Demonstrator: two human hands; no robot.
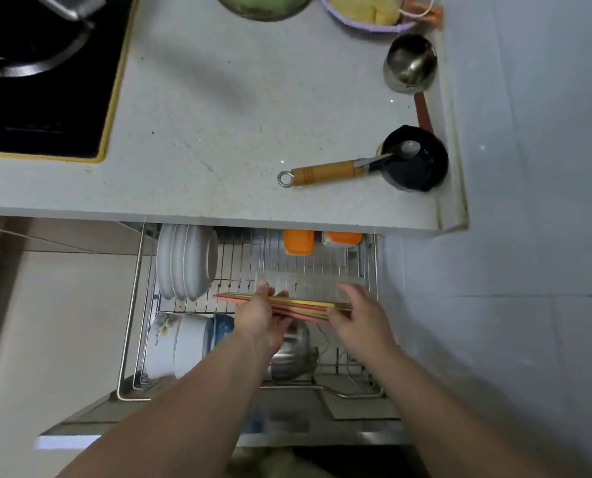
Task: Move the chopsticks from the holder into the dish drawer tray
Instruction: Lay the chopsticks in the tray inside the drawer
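A bundle of coloured chopsticks (308, 302), pink, green and yellow, lies level across the open dish drawer. My left hand (263, 317) grips the bundle near its left half and my right hand (358, 313) holds its right end. Just behind the bundle a clear rectangular tray (308, 282) rests on the wire rack (232, 260) of the drawer. The chopsticks are at the tray's front edge, slightly above it. No chopstick holder is in view.
White plates (184, 263) stand upright at the rack's left. Bowls (180, 343) and a metal pot (293, 357) sit in the front row under my hands. Orange boxes (298, 241) are at the back. On the counter lie a black pan (413, 158) and a steel ladle (410, 62).
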